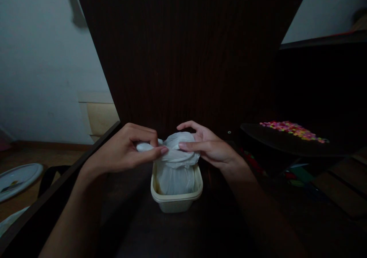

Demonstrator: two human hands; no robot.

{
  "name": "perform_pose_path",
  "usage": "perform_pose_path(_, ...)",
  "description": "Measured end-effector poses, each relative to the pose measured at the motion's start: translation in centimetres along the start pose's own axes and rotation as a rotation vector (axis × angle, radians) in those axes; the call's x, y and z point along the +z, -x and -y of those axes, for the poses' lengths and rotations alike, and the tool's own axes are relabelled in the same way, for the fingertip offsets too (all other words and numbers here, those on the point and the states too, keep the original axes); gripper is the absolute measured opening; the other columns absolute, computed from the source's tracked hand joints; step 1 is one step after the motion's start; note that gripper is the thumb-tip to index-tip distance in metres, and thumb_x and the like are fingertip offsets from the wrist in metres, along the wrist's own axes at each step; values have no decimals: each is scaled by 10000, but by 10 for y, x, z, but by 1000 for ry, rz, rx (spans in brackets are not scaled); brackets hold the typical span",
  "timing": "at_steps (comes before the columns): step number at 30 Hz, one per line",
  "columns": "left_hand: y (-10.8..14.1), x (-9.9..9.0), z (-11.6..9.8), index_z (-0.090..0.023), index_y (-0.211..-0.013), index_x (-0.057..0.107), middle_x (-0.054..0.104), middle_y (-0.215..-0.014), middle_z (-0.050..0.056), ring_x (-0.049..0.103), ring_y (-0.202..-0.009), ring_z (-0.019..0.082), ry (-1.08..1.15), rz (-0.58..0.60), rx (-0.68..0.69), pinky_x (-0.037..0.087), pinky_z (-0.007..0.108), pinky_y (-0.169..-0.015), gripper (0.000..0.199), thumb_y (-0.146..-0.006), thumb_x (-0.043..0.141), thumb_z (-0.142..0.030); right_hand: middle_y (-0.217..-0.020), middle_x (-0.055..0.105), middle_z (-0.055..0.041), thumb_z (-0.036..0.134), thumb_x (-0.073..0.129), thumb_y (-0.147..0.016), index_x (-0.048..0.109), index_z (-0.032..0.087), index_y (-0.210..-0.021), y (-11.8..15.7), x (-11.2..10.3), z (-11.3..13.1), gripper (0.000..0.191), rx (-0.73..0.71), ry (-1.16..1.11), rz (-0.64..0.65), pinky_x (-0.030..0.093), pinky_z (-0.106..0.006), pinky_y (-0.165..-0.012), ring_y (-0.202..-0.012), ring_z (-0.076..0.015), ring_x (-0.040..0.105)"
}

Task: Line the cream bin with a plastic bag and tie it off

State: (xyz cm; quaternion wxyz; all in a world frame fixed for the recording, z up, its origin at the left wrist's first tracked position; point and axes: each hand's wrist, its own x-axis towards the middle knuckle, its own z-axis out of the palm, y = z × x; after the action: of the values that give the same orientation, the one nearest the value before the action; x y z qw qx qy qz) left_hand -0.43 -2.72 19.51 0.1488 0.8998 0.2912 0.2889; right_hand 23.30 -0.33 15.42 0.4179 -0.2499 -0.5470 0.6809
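A white, thin, crumpled plastic bag point(176, 179) hangs down into a cream rectangular container point(177, 204) on the dark wooden surface. My left hand point(137, 147) pinches a gathered part of the bag between thumb and fingers, left of the container. On the other side, my right hand point(210, 145) holds the bunched top of the bag, its thumb in front and its index finger stretched out behind. Whatever lies inside the bag is hidden. Both hands are just above the container's far rim.
Behind the container rises a dark wooden panel point(186, 59). To the right, small bright pink and yellow pieces point(295, 131) lie on a dark shelf point(275, 141). A white round lid-like object point(20, 179) is low at the left, beyond the surface's raised edge point(65, 189).
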Motion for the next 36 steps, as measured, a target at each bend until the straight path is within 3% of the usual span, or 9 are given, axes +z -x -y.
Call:
perform_pose_path(6, -3, 4, -9, -177, -563, 534, 533, -584, -29, 509, -563, 96, 66, 184, 41, 385, 221, -575, 339, -893, 614, -174, -724, 738, -10, 125, 831, -649, 520, 212, -1098, -4, -2, -3, 553, -34, -41, -59, 543, -264, -698, -703, -165, 704)
perform_pose_path(10, -2, 3, -9, -171, -592, 543, 550, -606, -35, 503, -569, 89, 38, 215, 3, 393, 207, -576, 271, -846, 636, -171, -609, 647, 48, 107, 754, -640, 543, 202, -1039, -2, 1, -1, 462, 6, -45, -25, 466, -213, -586, -556, -109, 593)
perform_pose_path(15, 1, -3, -1, -159, -802, 653, 654, -742, 2, 570, -634, 116, 35, -51, -107, 425, 203, -568, 80, -793, 671, -236, -667, 603, 71, 102, 732, -619, 559, 209, -1023, 4, 12, -2, 452, -3, 145, -36, 375, -184, -499, -545, -83, 502)
perform_pose_path(18, -3, 0, 6, -169, -927, 652, 697, -852, 18, 610, -672, 130, 125, -250, -151, 472, 210, -582, 232, -726, 739, -246, -685, 588, 75, 111, 702, -623, 545, 222, -1010, 5, 18, -5, 432, -32, 238, -35, 375, -185, -487, -552, -87, 497)
perform_pose_path(23, -18, 22, 24, -184, -1051, 603, 701, -1060, 59, 676, -947, 193, 135, -605, -77, 544, 269, -796, 432, -677, 813, -236, -653, 579, 85, 125, 677, -636, 509, 233, -981, 3, 22, -12, 398, -50, 281, -39, 382, -180, -468, -518, -84, 499)
perform_pose_path(27, -28, 43, 32, -205, -1196, 509, 622, -1223, 87, 628, -1079, 209, 67, -721, -54, 535, 292, -862, 631, -667, 833, -319, -637, 615, 79, 143, 677, -665, 449, 241, -922, 1, 25, -15, 358, -34, 242, -48, 417, -187, -477, -502, -91, 549)
perform_pose_path(30, -29, 50, 29, -205, -1086, 506, 603, -1097, 52, 605, -914, 183, -100, -821, -219, 513, 280, -761, 624, -608, 856, -399, -615, 604, 82, 149, 683, -677, 446, 239, -892, 0, 26, -13, 332, -75, 224, -86, 423, -194, -475, -490, -92, 555)
perform_pose_path(32, -28, 50, 25, -201, -910, 530, 589, -867, -6, 548, -730, 149, -196, -783, -356, 447, 256, -641, 451, -639, 819, -416, -615, 599, 81, 164, 695, -688, 450, 237, -867, 0, 26, -12, 312, -91, 207, -105, 429, -200, -475, -483, -89, 549)
perform_pose_path(36, -27, 48, 15, -178, -602, 542, 535, -578, -32, 507, -588, 134, -35, -421, -422, 363, 239, -556, 291, -803, 614, -377, -594, 597, 71, 229, 768, -707, 463, 231, -827, 1, 27, -8, 328, -91, 183, -73, 436, -208, -483, -489, -93, 547)
